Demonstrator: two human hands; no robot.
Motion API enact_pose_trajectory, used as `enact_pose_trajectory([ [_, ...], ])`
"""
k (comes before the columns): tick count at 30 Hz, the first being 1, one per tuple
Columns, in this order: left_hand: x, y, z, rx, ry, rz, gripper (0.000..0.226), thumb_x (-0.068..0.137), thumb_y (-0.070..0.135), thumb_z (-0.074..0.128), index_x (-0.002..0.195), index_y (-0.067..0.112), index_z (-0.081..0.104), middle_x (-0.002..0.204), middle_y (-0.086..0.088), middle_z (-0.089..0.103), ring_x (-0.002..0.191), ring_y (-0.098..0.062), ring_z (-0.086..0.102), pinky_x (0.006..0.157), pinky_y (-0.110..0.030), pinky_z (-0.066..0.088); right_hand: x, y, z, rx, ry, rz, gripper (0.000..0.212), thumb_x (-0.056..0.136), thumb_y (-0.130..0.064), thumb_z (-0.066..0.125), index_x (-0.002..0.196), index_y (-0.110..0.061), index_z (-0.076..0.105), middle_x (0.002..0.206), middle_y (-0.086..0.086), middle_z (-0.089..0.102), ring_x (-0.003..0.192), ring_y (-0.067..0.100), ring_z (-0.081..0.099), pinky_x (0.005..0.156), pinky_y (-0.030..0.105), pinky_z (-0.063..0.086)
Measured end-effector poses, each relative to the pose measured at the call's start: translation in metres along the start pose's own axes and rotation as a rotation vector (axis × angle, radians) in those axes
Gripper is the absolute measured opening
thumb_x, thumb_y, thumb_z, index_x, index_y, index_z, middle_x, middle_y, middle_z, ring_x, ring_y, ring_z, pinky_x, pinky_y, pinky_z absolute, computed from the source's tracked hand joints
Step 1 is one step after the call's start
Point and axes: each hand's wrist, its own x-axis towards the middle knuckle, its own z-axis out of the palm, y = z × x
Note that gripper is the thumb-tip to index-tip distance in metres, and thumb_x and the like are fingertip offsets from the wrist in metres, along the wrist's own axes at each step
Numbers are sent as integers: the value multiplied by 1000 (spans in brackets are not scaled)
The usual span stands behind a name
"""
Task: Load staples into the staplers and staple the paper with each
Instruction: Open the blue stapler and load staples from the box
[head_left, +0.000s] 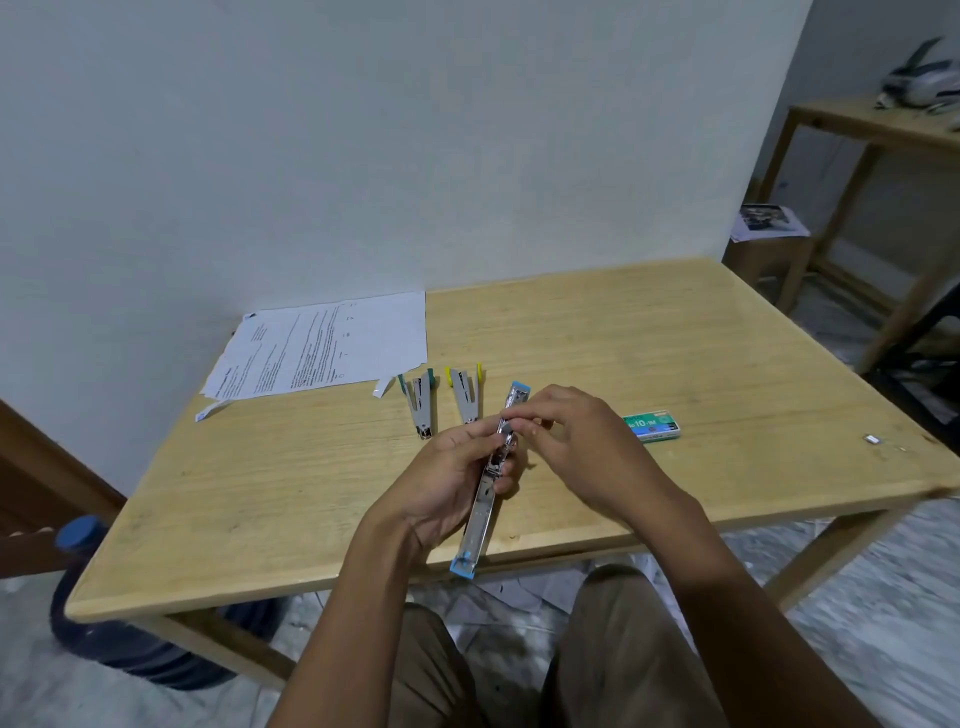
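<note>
My left hand grips a blue-ended metal stapler, which is swung fully open into one long strip above the table's front edge. My right hand pinches at the stapler's upper half near the hinge; whatever is between its fingertips is too small to make out. Two more staplers lie opened on the wooden table: a teal one and a yellow one. A green staple box sits just right of my right hand. Printed paper sheets lie at the back left.
A torn paper strip lies near the sheets. A small loose metal piece rests by the table's right edge. A blue water jug stands on the floor at left. Another wooden table stands at the back right.
</note>
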Motion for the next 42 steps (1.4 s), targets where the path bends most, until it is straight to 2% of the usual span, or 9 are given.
enact_pose_trajectory([
  [6,2,-2,-4,-25,9,-10,25,97,-2,40,110,-5,62,83,-13,53,64,-17,51,52,-25,40,5,-7,-9,-213,-45,-72,26,99,-31,54,121,-35,69,111,-8,66,105,14,54,94,34,39],
  [14,1,-1,-3,-35,15,-11,28,98,-2,39,111,-4,63,80,-13,50,63,-17,50,52,-24,40,12,-11,-13,-272,-110,-85,25,99,-35,54,119,-40,68,111,-8,66,108,16,55,97,38,39],
  [18,1,-1,-2,-19,13,-19,27,99,-1,38,111,-4,62,78,-13,49,62,-16,48,53,-24,40,10,-10,-7,-274,-65,-58,28,99,-37,54,123,-39,66,112,-10,65,107,13,55,96,34,36],
  [21,1,-1,-3,-39,19,-32,32,99,0,39,123,-11,56,78,-12,53,64,-16,48,53,-24,40,7,-9,-2,-248,12,-37,32,96,-39,58,128,-37,61,110,-14,66,103,11,55,97,34,38],
  [27,1,-1,-1,-75,32,-30,32,95,0,42,122,-8,58,81,-11,55,64,-15,49,51,-23,40,3,-1,7,-71,92,52,11,90,-40,65,96,-42,56,91,-19,59,87,2,55,82,36,50],
  [31,2,-2,-3,-97,49,-50,33,97,1,40,125,-6,56,81,-11,54,64,-16,50,52,-23,41,-2,5,4,-50,102,-20,7,95,-35,59,100,-38,63,99,-18,59,93,4,55,87,39,49],
  [36,2,-1,-4,-105,18,-58,30,95,0,41,120,-7,56,82,-13,59,65,-16,48,55,-24,39,-10,14,2,-193,-47,-176,34,95,-47,42,119,-38,64,119,-15,52,109,8,50,91,43,47],
  [38,2,-2,-4,-95,18,-61,33,95,1,41,124,-8,54,81,-13,60,66,-16,48,55,-24,38,-10,16,-2,-266,-96,-197,41,94,-53,36,125,-40,60,126,-16,48,112,7,46,93,40,45],
  [42,2,-2,-3,-88,13,-63,35,96,1,39,126,-7,56,81,-13,58,66,-16,47,54,-24,39,-7,14,-12,-399,-150,-264,37,99,-48,42,131,-37,58,133,-9,47,113,8,45,91,30,37],
])
